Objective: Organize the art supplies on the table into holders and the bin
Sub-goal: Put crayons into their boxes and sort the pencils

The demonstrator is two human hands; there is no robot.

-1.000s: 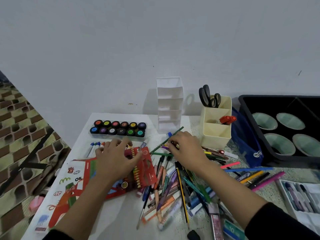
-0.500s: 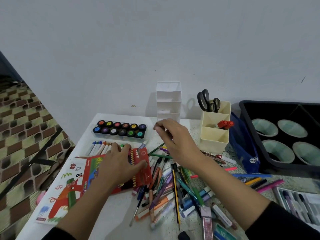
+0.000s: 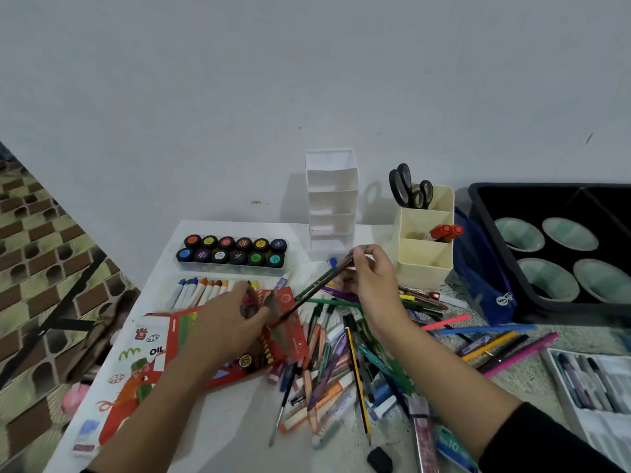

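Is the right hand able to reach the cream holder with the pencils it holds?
Probably yes: the right hand pinches the pencils beside the cream holder, nothing stands between them, and its front compartment looks empty.

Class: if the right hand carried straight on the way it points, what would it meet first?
Probably the white tiered holder, just beyond the right hand and the pencils it pinches; depth is unclear.

pens [image 3: 341, 363] crowd table centre, white holder [image 3: 332, 203] behind
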